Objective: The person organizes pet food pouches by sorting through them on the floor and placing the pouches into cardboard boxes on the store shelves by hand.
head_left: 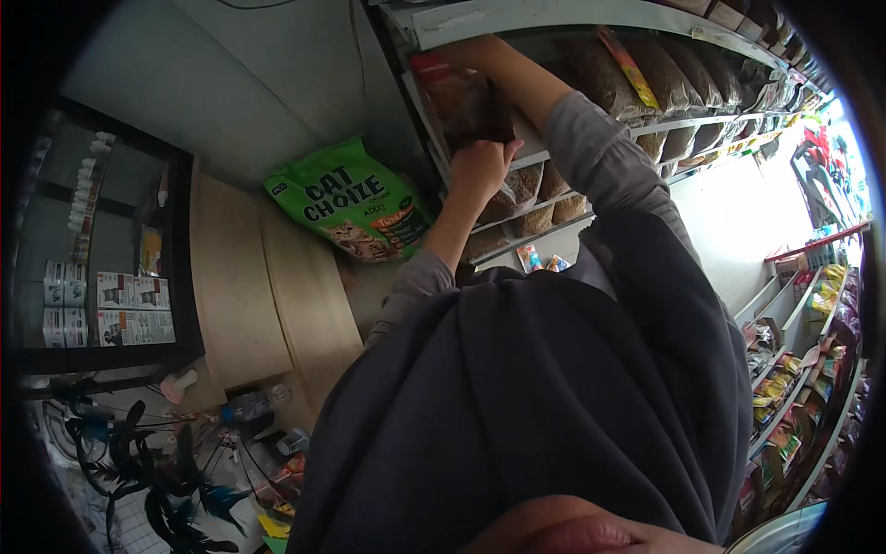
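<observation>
A dark pouch with a red top band stands on the upper shelf at its left end. My left hand is closed around the pouch's lower edge, thumb towards the right. Above, my right hand reaches across the pouch's top; its fingers are blurred and partly hidden, so their grip is unclear. Right of my right forearm, clear bags of brown kibble fill the same shelf. A slim yellow and red packet leans on them.
A green cat food bag sits left of my left forearm, beside a wooden cabinet. Further left is a glass display case with boxes and cans. Feather toys hang at lower left. Shelves of colourful packets line the right.
</observation>
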The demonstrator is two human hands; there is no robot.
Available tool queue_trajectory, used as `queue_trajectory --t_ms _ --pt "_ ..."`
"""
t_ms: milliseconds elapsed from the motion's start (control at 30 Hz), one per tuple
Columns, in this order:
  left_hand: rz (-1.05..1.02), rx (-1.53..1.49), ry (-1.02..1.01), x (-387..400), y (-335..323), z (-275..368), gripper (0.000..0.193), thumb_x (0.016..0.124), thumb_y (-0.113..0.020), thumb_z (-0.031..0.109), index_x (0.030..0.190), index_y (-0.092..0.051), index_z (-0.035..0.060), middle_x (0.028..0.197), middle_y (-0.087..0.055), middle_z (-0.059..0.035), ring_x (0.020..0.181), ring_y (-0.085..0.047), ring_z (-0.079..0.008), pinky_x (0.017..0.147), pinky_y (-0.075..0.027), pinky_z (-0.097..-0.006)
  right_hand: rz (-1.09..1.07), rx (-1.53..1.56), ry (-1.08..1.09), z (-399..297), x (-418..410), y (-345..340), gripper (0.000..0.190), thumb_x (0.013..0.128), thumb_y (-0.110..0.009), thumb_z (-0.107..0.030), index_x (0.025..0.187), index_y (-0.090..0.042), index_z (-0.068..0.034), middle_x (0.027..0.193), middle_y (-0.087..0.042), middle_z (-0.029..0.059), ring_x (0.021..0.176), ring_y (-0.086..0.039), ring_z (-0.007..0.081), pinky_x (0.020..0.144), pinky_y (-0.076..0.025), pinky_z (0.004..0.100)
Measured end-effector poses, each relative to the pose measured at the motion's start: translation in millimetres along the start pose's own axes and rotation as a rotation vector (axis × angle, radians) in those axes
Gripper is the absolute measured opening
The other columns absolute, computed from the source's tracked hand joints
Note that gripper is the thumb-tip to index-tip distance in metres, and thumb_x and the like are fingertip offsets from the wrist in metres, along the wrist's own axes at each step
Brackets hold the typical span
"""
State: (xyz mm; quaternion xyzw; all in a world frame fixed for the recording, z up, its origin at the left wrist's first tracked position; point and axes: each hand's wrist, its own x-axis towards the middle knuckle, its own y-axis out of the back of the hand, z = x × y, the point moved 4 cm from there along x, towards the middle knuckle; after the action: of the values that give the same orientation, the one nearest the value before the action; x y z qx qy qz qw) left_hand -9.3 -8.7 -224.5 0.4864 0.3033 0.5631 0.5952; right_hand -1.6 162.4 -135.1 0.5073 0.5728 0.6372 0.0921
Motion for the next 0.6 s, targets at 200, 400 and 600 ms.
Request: queue_trajectory --t_ms 200,400,600 --pt "-0.098 -0.059 0.045 2.9 -5.0 -11.3 0.056 0.092 -0.036 0.053 0.074 -0.070 0.0121 0.072 -0.066 -0.0126 0.072 -0.063 -0.0328 0.067 -0.050 -0.0429 -0.207 0.012 0.118 5.0 -4.5 2.7 0.033 0.079 -0.058 -0.023 0.106 -0.062 -0.005 0.105 -0.062 0.0176 0.100 -0.059 0.0341 0.085 -0.047 0.0403" --pt "-0.049 -0.114 0.015 -0.3 -1.8 -9.7 0.061 0.091 -0.037 0.054 0.068 -0.067 0.0070 0.068 -0.064 -0.0167 0.069 -0.064 -0.0339 0.063 -0.051 -0.0434 -0.279 -0.033 0.166 12.9 -7.9 -5.0 0.032 0.080 -0.057 -0.023 0.106 -0.062 -0.005 0.105 -0.062 0.0175 0.099 -0.059 0.0348 0.085 -0.047 0.0402" --pt "-0.094 -0.105 0.016 5.0 -6.2 1.2 0.059 0.091 -0.035 0.055 0.073 -0.069 0.0100 0.071 -0.064 -0.0160 0.073 -0.063 -0.0354 0.066 -0.050 -0.0447 -0.060 -0.202 0.173 33.3 -22.1 -8.6 0.032 0.080 -0.057 -0.024 0.105 -0.062 -0.005 0.104 -0.062 0.0173 0.097 -0.059 0.0355 0.085 -0.047 0.0401"
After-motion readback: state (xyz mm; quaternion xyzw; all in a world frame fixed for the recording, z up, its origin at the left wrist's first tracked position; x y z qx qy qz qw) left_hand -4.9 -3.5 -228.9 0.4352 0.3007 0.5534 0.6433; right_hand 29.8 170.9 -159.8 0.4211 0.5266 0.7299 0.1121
